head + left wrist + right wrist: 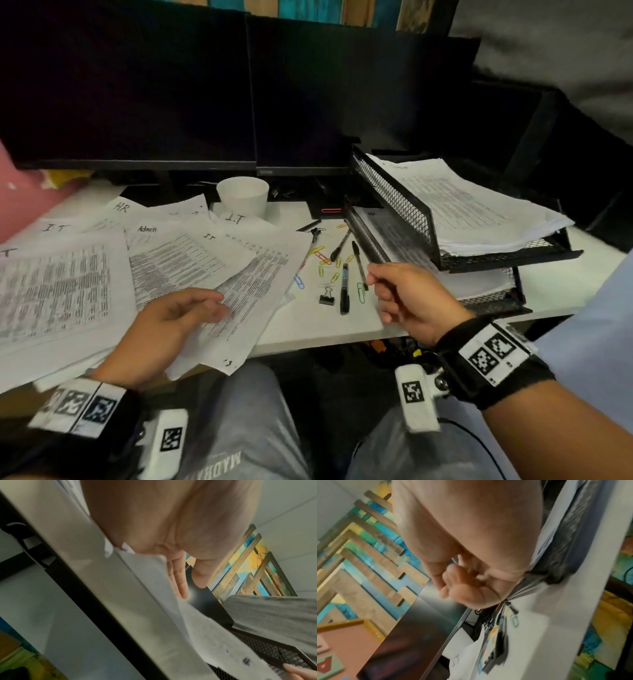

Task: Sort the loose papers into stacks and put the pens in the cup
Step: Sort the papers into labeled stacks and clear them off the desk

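Note:
Loose printed papers [191,260], marked IT, HR and Admin, lie overlapping across the left of the white desk [308,329]. My left hand [219,306] rests on them near the front edge, its straight fingers [180,582] lying against a sheet [197,635] with the thumb apart. A white cup [243,195] stands at the back under the monitors. A black marker [344,287] and two black pens [359,265] [340,245] lie in the middle among paper clips. My right hand [371,275] hovers just right of the pens, fingers curled against the thumb [447,588], nothing seen in it.
A two-tier black mesh tray [394,195] at the right holds paper stacks [479,205]. Coloured paper clips [322,257] and a black binder clip [327,296] are scattered among the pens. Two dark monitors [137,85] stand along the back. My knees are under the desk's front edge.

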